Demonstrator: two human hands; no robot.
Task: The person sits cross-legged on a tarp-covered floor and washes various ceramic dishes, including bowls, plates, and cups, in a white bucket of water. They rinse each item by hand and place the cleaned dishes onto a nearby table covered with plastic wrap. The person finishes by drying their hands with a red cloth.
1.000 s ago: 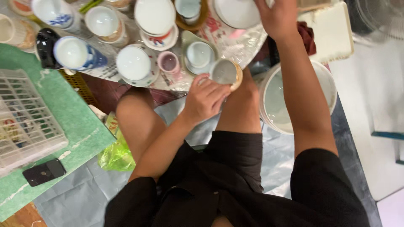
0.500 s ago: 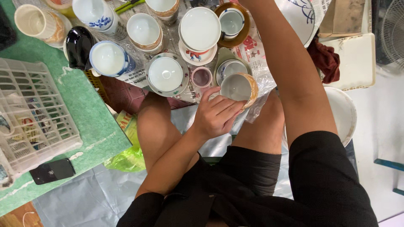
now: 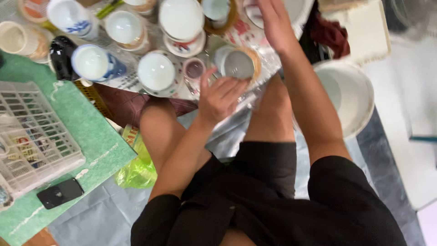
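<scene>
Nearest you, your left hand curls its fingers round the near side of a small cup, which lies tipped with its mouth towards you at the surface's edge. You seem mid-grasp; next calls for a firmer wrap before lifting. Farther out, your right hand hangs open-fingered, holding nothing, above the white dishes, just beside a bowl.
</scene>
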